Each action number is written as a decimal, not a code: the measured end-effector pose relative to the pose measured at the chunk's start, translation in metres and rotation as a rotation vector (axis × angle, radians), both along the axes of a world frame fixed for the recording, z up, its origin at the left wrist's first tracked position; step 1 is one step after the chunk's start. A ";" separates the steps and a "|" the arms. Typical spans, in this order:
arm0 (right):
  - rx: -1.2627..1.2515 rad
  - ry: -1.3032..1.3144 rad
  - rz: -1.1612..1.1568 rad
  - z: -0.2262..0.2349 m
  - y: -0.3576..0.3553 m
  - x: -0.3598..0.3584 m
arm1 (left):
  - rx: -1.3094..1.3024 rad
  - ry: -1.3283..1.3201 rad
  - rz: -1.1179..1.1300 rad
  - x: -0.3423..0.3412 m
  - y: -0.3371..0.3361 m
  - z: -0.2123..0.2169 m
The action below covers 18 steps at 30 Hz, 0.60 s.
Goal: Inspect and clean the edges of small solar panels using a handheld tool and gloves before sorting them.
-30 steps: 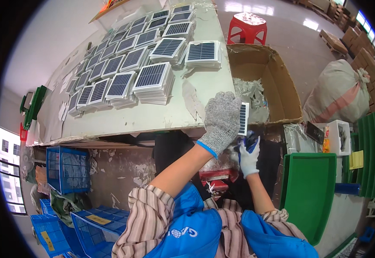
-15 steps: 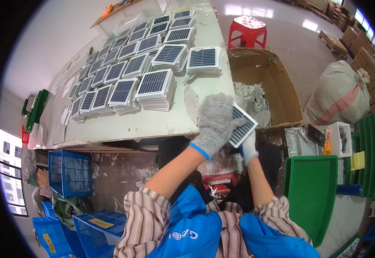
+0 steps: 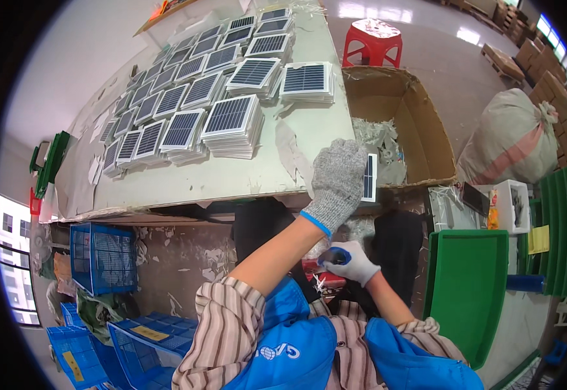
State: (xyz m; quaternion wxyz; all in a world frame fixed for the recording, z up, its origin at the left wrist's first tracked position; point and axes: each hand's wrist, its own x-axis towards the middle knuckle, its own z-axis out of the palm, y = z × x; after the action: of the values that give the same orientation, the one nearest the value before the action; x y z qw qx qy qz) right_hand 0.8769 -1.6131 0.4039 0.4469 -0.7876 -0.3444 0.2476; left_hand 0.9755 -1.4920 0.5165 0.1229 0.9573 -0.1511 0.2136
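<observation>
My left hand [image 3: 337, 181], in a grey knit glove, is raised at the table's near right corner and grips a small solar panel [image 3: 368, 177] held nearly edge-on. My right hand [image 3: 352, 261], in a white glove, sits low near my lap and holds a small dark tool with a blue part [image 3: 333, 258]. Stacks of small solar panels [image 3: 231, 123] cover the pale table [image 3: 231, 179] in rows running away to the far end.
An open cardboard box [image 3: 420, 123] with white scraps stands right of the table. A red stool [image 3: 372, 40] is beyond it, a full sack [image 3: 511, 140] to the right. Green crates [image 3: 468, 286] and blue baskets [image 3: 98, 257] flank me.
My left hand has turned the panel from tilted face-up to nearly edge-on and lifted slightly toward the table corner. My right hand has dropped away from the panel toward my lap.
</observation>
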 end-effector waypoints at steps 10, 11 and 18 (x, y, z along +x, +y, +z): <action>0.421 -0.275 -1.155 -0.092 0.039 0.101 | 0.069 0.092 0.045 0.002 -0.004 -0.005; 0.542 0.020 -1.193 -0.097 0.041 0.123 | 0.072 0.088 0.042 0.005 -0.003 -0.006; 1.208 1.069 -0.853 -0.073 0.006 0.167 | -0.128 0.013 -0.224 0.008 0.004 -0.001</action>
State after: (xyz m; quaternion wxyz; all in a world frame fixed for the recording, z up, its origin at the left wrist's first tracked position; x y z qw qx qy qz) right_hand 1.0439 -1.6069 0.3314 0.9370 -0.2605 0.1579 0.1711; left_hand 0.9830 -1.4878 0.5152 0.2079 0.9261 -0.2421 0.2014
